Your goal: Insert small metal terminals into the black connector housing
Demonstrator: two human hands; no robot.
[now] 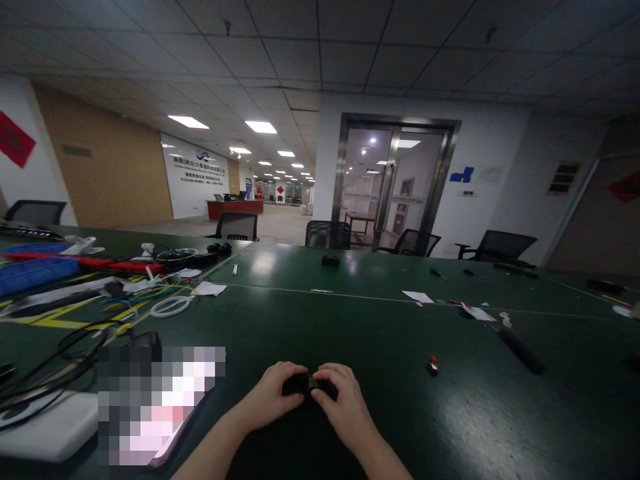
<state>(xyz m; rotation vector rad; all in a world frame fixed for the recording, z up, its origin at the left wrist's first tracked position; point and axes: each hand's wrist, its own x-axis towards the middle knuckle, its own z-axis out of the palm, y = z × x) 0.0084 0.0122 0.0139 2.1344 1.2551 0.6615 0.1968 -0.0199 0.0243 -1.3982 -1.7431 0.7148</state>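
Close to the table's near edge, my left hand (273,393) and my right hand (343,398) both grip a small black object (311,383) between thumbs and fingers. It is dark and blocky, with a hint of yellow-green on top; my fingers cover its ends, so its kind does not show. Both hands are closed, one at each end of it. Off to the right lies a small red and white item (433,365). A pixelated, bright phone-like slab (185,400) lies left of my left hand.
Tangled cables (65,360), a white box (55,427) and blue trays (37,273) crowd the left. A black block (331,261) sits towards the far edge. A dark-handled tool (521,350) and paper scraps (418,297) lie to the right. Chairs (327,235) line the far side.
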